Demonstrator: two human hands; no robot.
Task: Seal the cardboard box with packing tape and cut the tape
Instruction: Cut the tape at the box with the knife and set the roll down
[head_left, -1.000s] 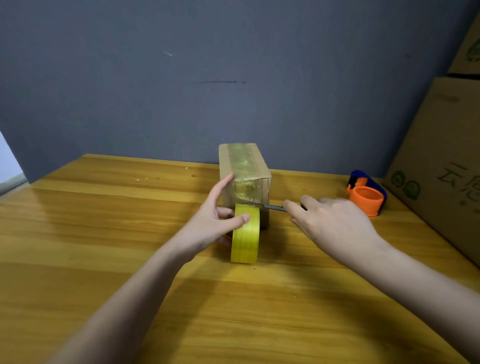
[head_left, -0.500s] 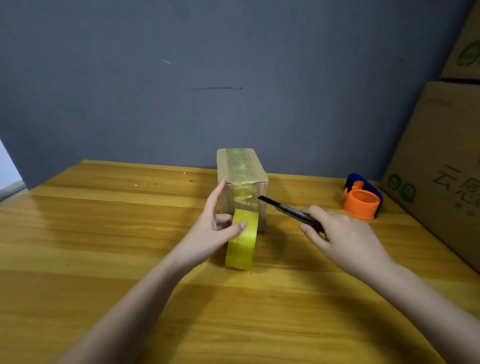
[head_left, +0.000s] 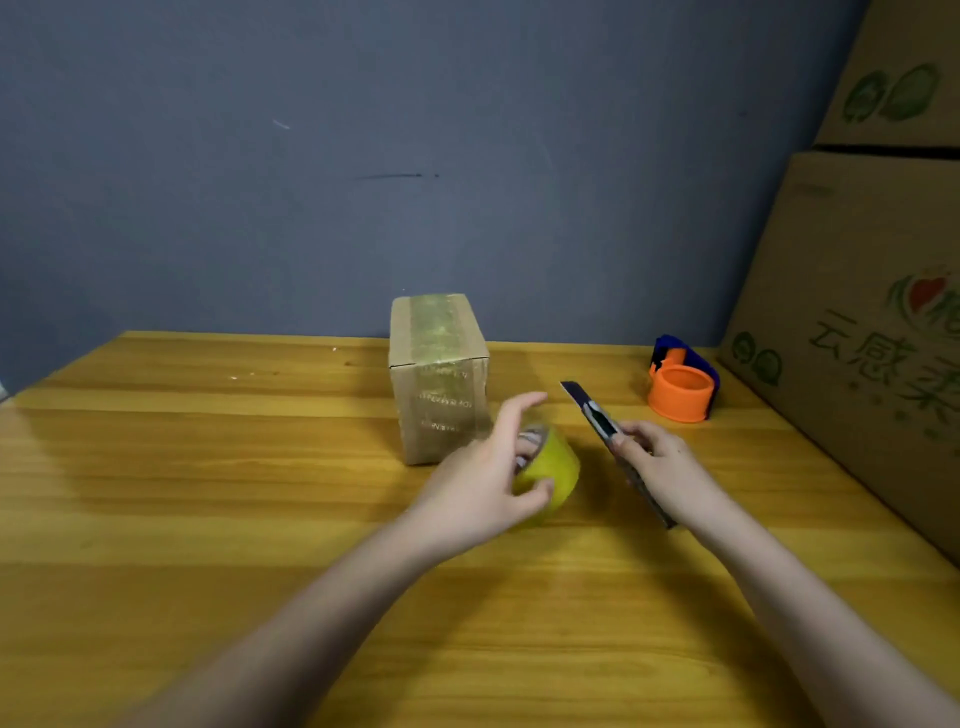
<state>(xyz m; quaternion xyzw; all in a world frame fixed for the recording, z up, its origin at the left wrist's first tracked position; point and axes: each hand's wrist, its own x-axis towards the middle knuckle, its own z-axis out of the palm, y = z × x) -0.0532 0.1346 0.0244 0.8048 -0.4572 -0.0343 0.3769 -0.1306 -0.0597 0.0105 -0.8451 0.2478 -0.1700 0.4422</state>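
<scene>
Steel is exposed: your right hand (head_left: 654, 457) grips the utility knife (head_left: 605, 431) with its blade out, pointing toward your left hand (head_left: 488, 480), so a slip risks a cut. That hand holds the yellow tape roll (head_left: 553, 467), just right of the taped cardboard box (head_left: 441, 384) on the table (head_left: 208, 493).

**A grey-blue wall behind a wooden table**

A matte grey-blue wall (head_left: 363, 156) fills the upper part of the frame, marked by a short dark streak near the centre and a small pale scratch to its left. A yellow-brown wooden table (head_left: 182, 493) with clear grain spans the lower half. Large cardboard cartons (head_left: 857, 312) with green print are stacked at the right edge. Soft light gives a dull sheen on the tabletop.
</scene>
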